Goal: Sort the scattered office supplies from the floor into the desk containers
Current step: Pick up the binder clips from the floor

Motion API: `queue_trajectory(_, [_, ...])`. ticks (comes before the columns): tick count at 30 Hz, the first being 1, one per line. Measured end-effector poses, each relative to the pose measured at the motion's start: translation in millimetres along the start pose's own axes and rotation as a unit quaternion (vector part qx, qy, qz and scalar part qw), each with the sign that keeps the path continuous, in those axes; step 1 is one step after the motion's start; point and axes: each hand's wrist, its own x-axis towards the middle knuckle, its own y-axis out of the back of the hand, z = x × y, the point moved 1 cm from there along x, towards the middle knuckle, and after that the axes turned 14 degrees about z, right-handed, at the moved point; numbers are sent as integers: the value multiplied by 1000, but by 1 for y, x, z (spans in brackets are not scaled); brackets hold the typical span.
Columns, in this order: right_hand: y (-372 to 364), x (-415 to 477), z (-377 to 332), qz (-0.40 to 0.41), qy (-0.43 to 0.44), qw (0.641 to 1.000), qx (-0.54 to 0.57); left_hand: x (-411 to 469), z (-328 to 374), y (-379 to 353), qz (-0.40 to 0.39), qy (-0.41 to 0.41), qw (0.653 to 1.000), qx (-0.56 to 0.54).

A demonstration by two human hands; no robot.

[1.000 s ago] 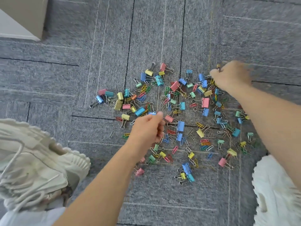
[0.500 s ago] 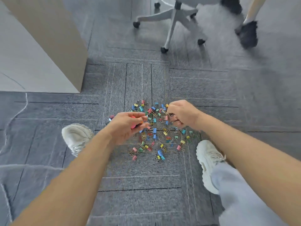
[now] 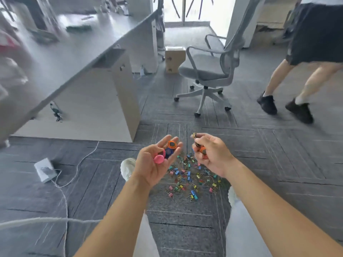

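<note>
Pink, orange and dark blue discs: three small round pieces [image 3: 168, 152] lie in the cupped palm of the left hand [image 3: 156, 164], at the centre of the frame.
Left hand: palm up, fingers loosely curled around the discs, not closed over them.
Right hand [image 3: 210, 154]: just right of the left one, fingers pinched on an orange round piece [image 3: 202, 150] and a small clip [image 3: 194, 136] at the fingertips.
Clips on the floor: a heap of coloured binder clips and paper clips [image 3: 189, 179] lies on the grey carpet [image 3: 185, 216] below and between the hands.
Shoe [image 3: 127, 168]: white, just left of the heap.
Worktop [image 3: 74, 51]: grey, upper left; what lies on it is blurred.
Chair [image 3: 209, 71]: grey swivel chair, upper centre.
Other person's legs [image 3: 289, 86]: upper right, black shoes.
Cable [image 3: 63, 186]: white, runs across the carpet at lower left.
</note>
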Motion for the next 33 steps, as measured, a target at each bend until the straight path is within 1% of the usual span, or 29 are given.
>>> queue_trajectory(4, [-9, -50, -2, -19, -29, 998, 58, -66, -3, 8, -8, -27, 995, -92])
queue_trajectory(6, [-16, -72, -1, -28, -46, 995, 82, -95, -6, 14, 6, -29, 993, -114])
queue_trajectory(9, [-33, -101, -2, -53, -81, 987, 130, -130, -6, 26, 72, -41, 987, -140])
queue_trajectory(12, [-52, -120, 0, -68, -140, 967, 203, -158, 1, 36, 148, -66, 977, -141])
queue_trajectory(14, [-65, -129, 0, -70, -171, 953, 239, -174, 12, 40, 156, -77, 973, -149])
queue_trajectory(15, [-72, -133, 0, -70, -183, 948, 250, -182, 19, 40, 148, -81, 975, -145])
queue_trajectory(17, [-87, -139, -1, -81, -205, 939, 263, -197, 33, 36, 144, -105, 979, -103])
queue_trajectory(18, [-96, -141, -2, -93, -213, 938, 257, -204, 40, 34, 152, -124, 978, -73])
queue_trajectory(20, [-118, -146, -6, -125, -218, 946, 207, -217, 58, 32, 170, -167, 971, -16])
queue_trajectory(23, [-158, -146, -10, -167, -205, 956, 125, -239, 89, 29, 212, -235, 946, 71])
queue_trajectory(26, [-206, -144, -14, -210, -189, 957, 68, -265, 126, 30, 244, -312, 906, 151])
queue_trajectory(29, [-266, -148, -17, -252, -167, 953, 21, -295, 166, 39, 271, -371, 867, 190])
queue_trajectory(31, [-310, -154, -17, -285, -136, 949, -5, -312, 197, 53, 299, -399, 842, 206])
queue_trajectory(33, [-358, -158, -17, -326, -103, 939, -32, -332, 228, 66, 339, -430, 805, 228])
